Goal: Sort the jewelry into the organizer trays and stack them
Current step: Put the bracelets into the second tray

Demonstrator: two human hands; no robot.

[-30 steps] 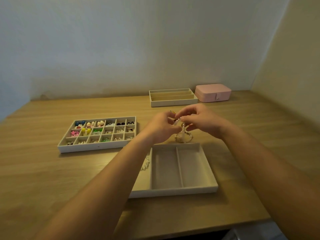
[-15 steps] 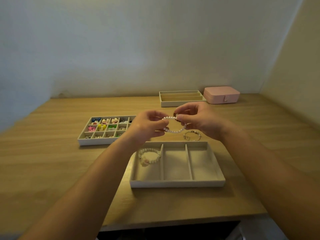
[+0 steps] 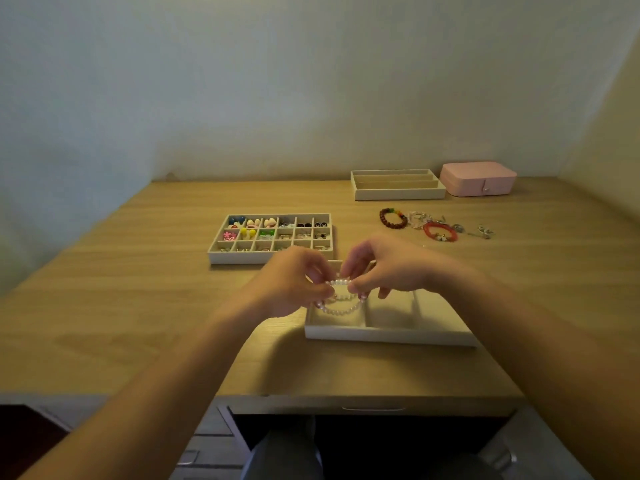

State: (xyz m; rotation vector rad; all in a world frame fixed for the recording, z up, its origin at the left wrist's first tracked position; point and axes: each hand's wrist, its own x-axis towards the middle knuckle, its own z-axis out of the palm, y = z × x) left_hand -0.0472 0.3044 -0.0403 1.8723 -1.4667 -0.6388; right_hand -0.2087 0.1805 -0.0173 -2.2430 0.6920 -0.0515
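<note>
1. The left hand's point(image 3: 294, 282) fingers point(image 3: 322, 289) were curled, with the thumb and fingertips pinching the left end of a pearl bracelet point(image 3: 341, 282).
2. The right hand's point(image 3: 388, 268) fingers point(image 3: 357, 287) were likewise curled and pinched the right end of the same bracelet. The two hands were close together, fingertips nearly touching.
3. The pearl bracelet was stretched between the two pinches, and the rest of its loop sagged below them. It hung over the left compartment of the three-compartment tray point(image 3: 391, 337). Whether the lowest beads touched the tray floor could not be told, nor whether a second strand lay beneath them.
4. The three-compartment tray sat on the counter point(image 3: 138, 306) near its front edge, directly under the hands. Its middle and right compartments showed bare lining.
5. A grid tray point(image 3: 242, 258) stood just beyond and to the left of it, its near right corner hidden behind the left hand. Its many small cells held small coloured pieces, too small to identify singly.
6. Loose jewelry lay on the counter at the far right, clear of all trays: a brown bead bracelet point(image 3: 393, 218), a pale clear-bead piece point(image 3: 419, 218), a red bracelet point(image 3: 440, 232) and some small silver items point(image 3: 483, 232).
7. A long-slot tray point(image 3: 398, 194) stood against the far wall, and a closed pink jewelry box point(image 3: 479, 178) stood just beside it on the right.
8. A drawer handle point(image 3: 374, 408) showed below the counter's near edge.
</note>
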